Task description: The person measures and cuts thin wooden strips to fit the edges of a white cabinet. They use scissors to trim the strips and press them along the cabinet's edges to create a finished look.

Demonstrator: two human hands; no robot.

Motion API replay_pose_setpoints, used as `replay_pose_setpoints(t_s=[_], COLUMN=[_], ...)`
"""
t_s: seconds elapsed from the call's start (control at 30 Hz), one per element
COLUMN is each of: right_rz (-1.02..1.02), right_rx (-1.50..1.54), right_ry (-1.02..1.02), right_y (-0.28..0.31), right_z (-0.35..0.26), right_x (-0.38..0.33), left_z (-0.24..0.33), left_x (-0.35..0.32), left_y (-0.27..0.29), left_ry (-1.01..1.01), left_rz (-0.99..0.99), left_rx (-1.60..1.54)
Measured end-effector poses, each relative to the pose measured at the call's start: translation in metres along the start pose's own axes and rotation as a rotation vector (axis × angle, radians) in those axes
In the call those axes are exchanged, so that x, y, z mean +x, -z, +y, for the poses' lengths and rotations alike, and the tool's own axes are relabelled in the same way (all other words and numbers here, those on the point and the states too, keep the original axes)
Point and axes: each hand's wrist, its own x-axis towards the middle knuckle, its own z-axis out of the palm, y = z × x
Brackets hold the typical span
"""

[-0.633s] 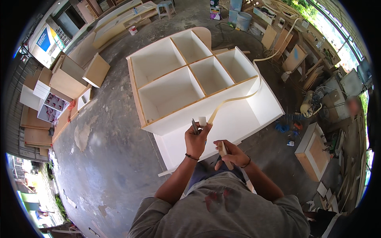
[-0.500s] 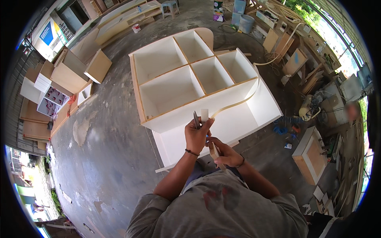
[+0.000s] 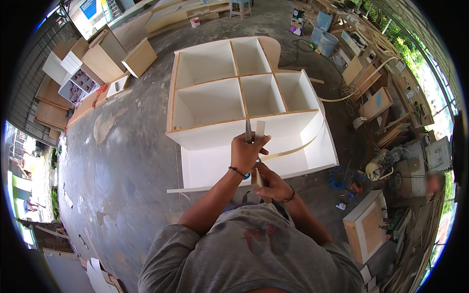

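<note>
My left hand (image 3: 247,150) is closed round what look like scissors (image 3: 248,131), metal blades pointing away from me and blue showing below the fist. A short pale strip (image 3: 260,128) stands up beside the blades at the same hand. My right hand (image 3: 275,184) grips a small wooden block (image 3: 259,181) close to my body, just below the left. From near my hands a long, thin cream edging strip (image 3: 295,149) curves right across the white cabinet (image 3: 210,137). This cabinet lies on the floor before me, its open compartments edged in bare wood.
Wooden boxes and panels (image 3: 103,56) stand at the far left. To the right are a compressor (image 3: 378,166), blue hose (image 3: 336,178) and a framed panel (image 3: 364,227). Buckets (image 3: 327,44) and a cluttered timber bench (image 3: 381,46) line the far right; a stool (image 3: 240,7) stands behind.
My view has turned, so the cabinet and surroundings sit differently in the picture. Both hands keep their holds. The edging strip now leaves lower, beneath the left fist.
</note>
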Motion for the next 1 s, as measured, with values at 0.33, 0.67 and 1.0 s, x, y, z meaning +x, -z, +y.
replay_pose_setpoints(t_s=[0.33,0.67,1.0], right_rz=[-0.033,0.098,0.648], right_rx=[0.187,-0.016,0.426], right_ry=[-0.116,0.001,-0.066], right_y=[0.077,0.091,0.111], right_z=[-0.019,0.008,-0.005], right_x=[-0.069,-0.109,-0.109], left_z=[-0.025,0.010,0.096], left_x=[0.001,0.043,0.053], left_y=[-0.089,-0.032,0.203], left_ry=[-0.108,-0.305,-0.604], left_rz=[-0.071,0.045,0.483], left_rx=[-0.050,-0.001,0.250])
